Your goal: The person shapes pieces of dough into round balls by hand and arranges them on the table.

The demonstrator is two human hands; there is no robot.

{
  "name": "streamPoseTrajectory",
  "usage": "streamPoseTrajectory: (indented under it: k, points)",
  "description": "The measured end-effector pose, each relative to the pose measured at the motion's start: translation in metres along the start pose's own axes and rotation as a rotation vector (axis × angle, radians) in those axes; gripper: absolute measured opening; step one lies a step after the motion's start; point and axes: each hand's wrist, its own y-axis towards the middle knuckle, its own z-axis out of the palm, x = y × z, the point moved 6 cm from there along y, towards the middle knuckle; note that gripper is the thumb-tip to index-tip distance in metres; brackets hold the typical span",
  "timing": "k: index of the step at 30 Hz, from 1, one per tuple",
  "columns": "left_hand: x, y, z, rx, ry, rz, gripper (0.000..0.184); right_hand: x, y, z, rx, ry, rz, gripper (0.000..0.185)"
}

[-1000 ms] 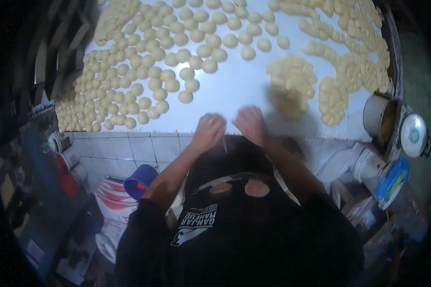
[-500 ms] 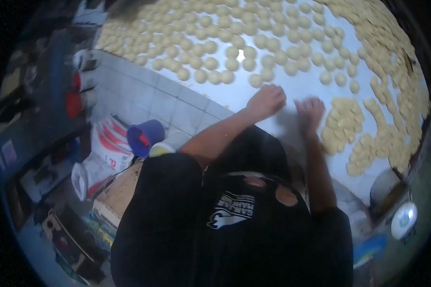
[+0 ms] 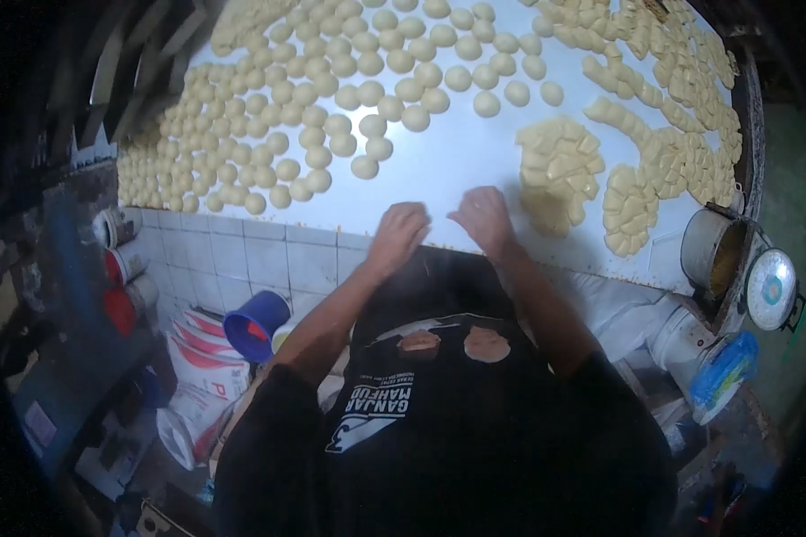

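Note:
My left hand [image 3: 398,238] is over the near edge of the white tabletop [image 3: 439,170], its fingers curled; whatever they may hold is hidden. To its right, my right hand [image 3: 485,219] has its thumb stretched away from the fingers, with nothing seen in it. A small gap separates the hands. Beyond my left hand lie many round, pale yellow dough balls [image 3: 364,167], spread in loose rows. Just right of my right hand is a flat cluster of overlapping dough pieces [image 3: 560,170], and another cluster of dough pieces [image 3: 630,210] lies farther right.
Strips of overlapping dough pieces [image 3: 681,161] run along the table's right side. A metal pot [image 3: 700,251] and a round dial scale [image 3: 771,288] stand at the right edge. Below the tiled side [image 3: 251,259] are a blue bucket [image 3: 258,324] and a printed sack [image 3: 206,358].
The view has swung, so the table and dough appear shifted left. Both hands have drawn back to the near edge of the table.

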Motion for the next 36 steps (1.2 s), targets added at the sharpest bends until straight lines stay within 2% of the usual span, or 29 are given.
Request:
streamPoseTrajectory:
  k: [1, 2, 3, 4, 5, 6, 7, 9, 11, 12, 14, 15, 17, 18, 19, 20, 22, 23, 25, 27, 28, 29, 30, 32, 33, 35, 36]
  points:
    - [0.009, 0.010, -0.014, 0.002, 0.009, 0.017, 0.025, -0.006, 0.001, -0.013, 0.037, 0.048, -0.026, 0.028]
    - [0.020, 0.020, -0.022, 0.058, 0.133, 0.031, 0.024, -0.018, 0.010, -0.011, 0.088, -0.133, 0.036, 0.030]
    - [0.025, 0.026, -0.024, 0.124, 0.244, 0.033, 0.023, -0.017, 0.036, -0.022, -0.014, -0.139, 0.095, 0.031]
    - [0.029, 0.045, -0.018, 0.050, 0.250, -0.074, 0.024, -0.008, 0.057, -0.025, -0.108, -0.145, 0.152, 0.031]
    - [0.022, 0.053, -0.007, -0.008, 0.231, -0.170, 0.024, -0.012, 0.059, -0.011, -0.081, -0.127, 0.297, 0.026]
    - [0.017, 0.059, -0.001, -0.069, 0.210, -0.264, 0.024, -0.006, 0.051, -0.009, -0.083, -0.137, 0.294, 0.026]
    - [0.008, 0.047, 0.010, 0.064, 0.226, -0.247, 0.024, 0.007, 0.036, -0.007, -0.044, -0.057, 0.279, 0.022]
    - [0.000, 0.012, 0.003, 0.123, 0.124, -0.070, 0.029, 0.018, 0.009, -0.011, 0.033, 0.021, 0.204, 0.018]
    - [0.021, 0.005, -0.018, 0.132, 0.069, -0.027, 0.031, -0.007, -0.018, -0.024, 0.025, -0.010, 0.105, 0.018]
    - [0.026, 0.009, -0.032, 0.182, 0.046, 0.007, 0.032, -0.013, 0.007, -0.037, 0.045, -0.024, 0.109, 0.018]
    - [0.022, 0.031, -0.039, 0.226, -0.001, 0.030, 0.033, -0.055, 0.073, -0.067, 0.252, 0.528, 1.150, 0.026]
    - [0.022, 0.053, -0.037, 0.218, -0.132, -0.080, 0.035, -0.037, 0.132, -0.101, 0.083, 0.622, 0.883, 0.034]
    - [0.020, 0.088, -0.025, 0.254, -0.372, -0.312, 0.034, -0.063, 0.220, -0.116, -0.030, 0.902, 0.801, 0.057]
    - [0.018, 0.095, -0.008, 0.415, -0.385, -0.316, 0.032, -0.069, 0.263, -0.132, -0.064, 0.653, 0.728, 0.061]
    - [0.007, 0.105, -0.002, 0.383, -0.346, -0.108, 0.032, -0.066, 0.304, -0.153, -0.200, 0.427, 0.589, 0.065]
    - [-0.002, 0.108, 0.001, 0.345, -0.304, 0.100, 0.033, -0.073, 0.324, -0.136, -0.190, 0.424, 0.597, 0.065]
    - [0.012, 0.097, 0.015, 0.400, -0.251, 0.149, 0.037, -0.088, 0.353, -0.124, -0.588, 0.351, 0.612, 0.055]
    - [0.013, 0.090, 0.019, 0.457, -0.195, 0.203, 0.041, -0.110, 0.342, -0.102, -0.583, 0.346, 0.617, 0.055]
    - [0.009, 0.097, -0.019, 0.398, -0.228, 0.153, 0.041, -0.134, 0.311, -0.048, -0.276, -0.534, 0.317, 0.058]
    - [0.023, 0.088, -0.048, 0.319, -0.249, 0.077, 0.040, -0.077, 0.265, -0.068, -0.233, -0.086, 0.580, 0.057]
    - [0.039, 0.072, -0.066, 0.242, -0.110, 0.023, 0.042, -0.074, 0.206, -0.043, 0.003, -0.138, 0.627, 0.055]
    - [0.052, 0.058, -0.083, 0.172, 0.033, -0.022, 0.043, -0.039, 0.161, -0.027, 0.004, 0.053, 0.518, 0.052]
    - [0.060, 0.053, -0.096, 0.204, 0.119, -0.083, 0.057, -0.017, 0.082, 0.015, 0.235, -0.073, 0.262, 0.042]
    - [0.069, 0.051, -0.109, 0.111, 0.186, -0.066, 0.053, 0.031, 0.008, 0.028, 0.520, 0.032, -0.107, 0.035]
    - [0.079, 0.055, -0.108, 0.108, 0.209, -0.061, 0.053, 0.021, 0.012, 0.034, 0.503, 0.039, -0.122, 0.035]
    - [0.089, 0.051, -0.100, 0.111, 0.306, -0.102, 0.049, -0.012, 0.021, 0.049, 0.576, -0.176, 0.021, 0.031]
    - [0.082, 0.047, -0.098, 0.131, 0.310, -0.092, 0.049, -0.004, 0.035, 0.057, 0.566, -0.165, 0.038, 0.031]
